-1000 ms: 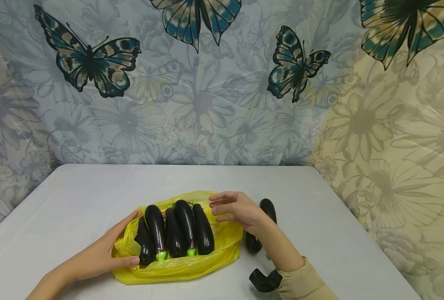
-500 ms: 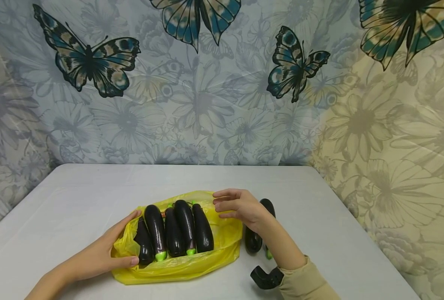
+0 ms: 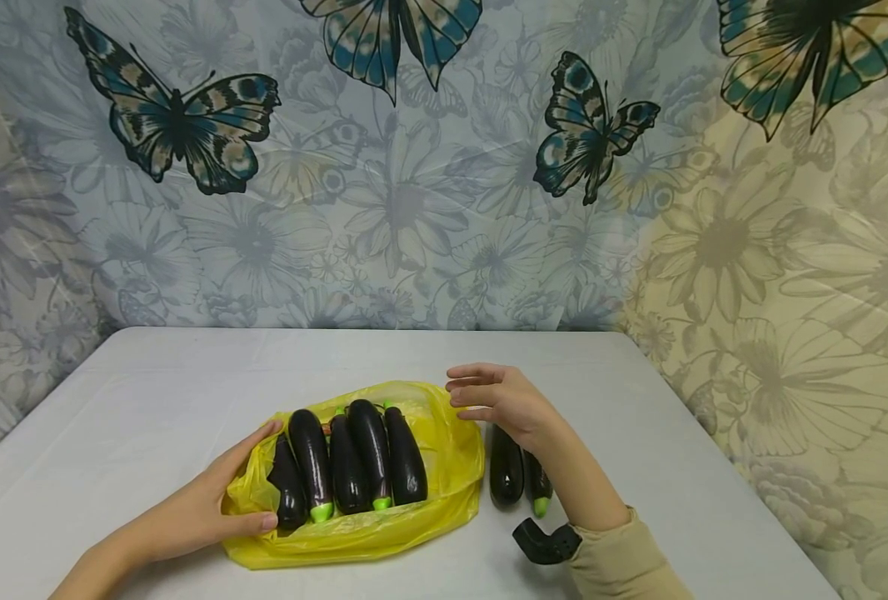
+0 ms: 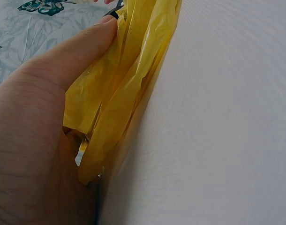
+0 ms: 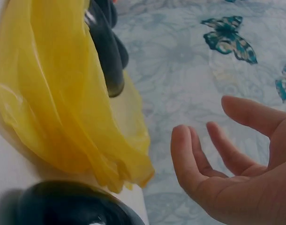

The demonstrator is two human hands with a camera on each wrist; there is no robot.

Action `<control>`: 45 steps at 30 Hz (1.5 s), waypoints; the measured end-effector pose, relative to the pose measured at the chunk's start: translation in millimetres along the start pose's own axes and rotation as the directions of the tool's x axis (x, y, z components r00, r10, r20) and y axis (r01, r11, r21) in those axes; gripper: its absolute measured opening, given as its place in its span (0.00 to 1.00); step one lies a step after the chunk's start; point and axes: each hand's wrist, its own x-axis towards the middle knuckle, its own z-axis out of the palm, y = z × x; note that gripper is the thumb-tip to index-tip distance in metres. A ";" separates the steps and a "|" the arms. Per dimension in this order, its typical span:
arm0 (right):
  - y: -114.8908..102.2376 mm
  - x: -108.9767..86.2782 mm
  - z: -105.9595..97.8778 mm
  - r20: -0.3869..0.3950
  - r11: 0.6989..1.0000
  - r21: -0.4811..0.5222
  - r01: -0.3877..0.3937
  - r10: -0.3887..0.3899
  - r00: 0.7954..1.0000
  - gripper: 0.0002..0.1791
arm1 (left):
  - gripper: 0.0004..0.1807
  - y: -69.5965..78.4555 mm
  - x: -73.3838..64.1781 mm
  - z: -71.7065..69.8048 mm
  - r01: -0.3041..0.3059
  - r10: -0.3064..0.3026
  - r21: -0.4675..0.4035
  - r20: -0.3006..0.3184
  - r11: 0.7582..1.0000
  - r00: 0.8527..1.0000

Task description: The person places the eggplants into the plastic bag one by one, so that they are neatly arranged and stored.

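A yellow plastic bag lies on its side, with several dark eggplants side by side in its wide mouth. My left hand grips the bag's left end, thumb in front beside the leftmost eggplant and fingers at the back. In the left wrist view, the thumb presses on the crumpled yellow plastic. My right hand holds nothing; its fingers are spread and loosely bent over the bag's right end. Below its wrist, two more eggplants lie on the table, partly hidden by the forearm.
The white table reaches back to a wall cloth printed with flowers and butterflies. A black curved piece sits at the right sleeve. One eggplant looms close in the right wrist view.
My right hand has drawn back to the right and upward, away from the eggplants in the bag, its fingers still empty. The left hand and the bag stay put.
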 end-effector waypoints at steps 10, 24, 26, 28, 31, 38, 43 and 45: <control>-8.1 -3.8 -18.0 -0.021 1.000 0.009 0.013 -0.012 1.000 0.24 | 0.57 -1.1 -0.5 -1.3 -0.013 0.013 -0.001 -0.002 1.000 1.000; 6.6 -30.9 -88.3 -0.148 0.972 -0.234 0.003 -0.039 0.988 0.25 | 0.57 -1.1 2.6 0.4 -0.001 0.001 0.023 0.002 1.000 1.000; 9.3 -32.4 -97.9 -0.147 0.966 -0.258 -0.001 -0.039 0.988 0.26 | 0.57 -1.6 2.5 0.4 -0.002 0.002 0.021 0.001 1.000 1.000; 12.5 -33.0 -105.3 -0.142 0.959 -0.284 -0.009 -0.033 0.989 0.28 | 0.57 -2.3 1.9 0.1 -0.003 0.003 0.021 -0.001 1.000 1.000; 16.1 -32.8 -114.1 -0.152 0.940 -0.339 -0.028 -0.025 0.988 0.30 | 0.57 -2.6 1.7 -0.7 -0.005 0.005 0.025 -0.002 1.000 1.000; 14.7 -32.2 -124.3 -0.131 0.919 -0.393 -0.031 -0.023 0.991 0.38 | 0.57 -1.8 2.5 -2.8 -0.002 0.003 0.040 -0.019 0.999 1.000; 15.1 -38.6 -128.1 -0.108 0.955 -0.291 -0.049 0.018 0.994 0.37 | 0.57 -1.5 2.1 -0.9 -0.001 0.001 0.030 -0.002 1.000 1.000; 15.7 -39.5 -129.0 -0.095 0.968 -0.245 -0.051 0.028 0.995 0.36 | 0.57 -1.6 1.7 -0.8 0.000 0.000 0.028 0.001 1.000 1.000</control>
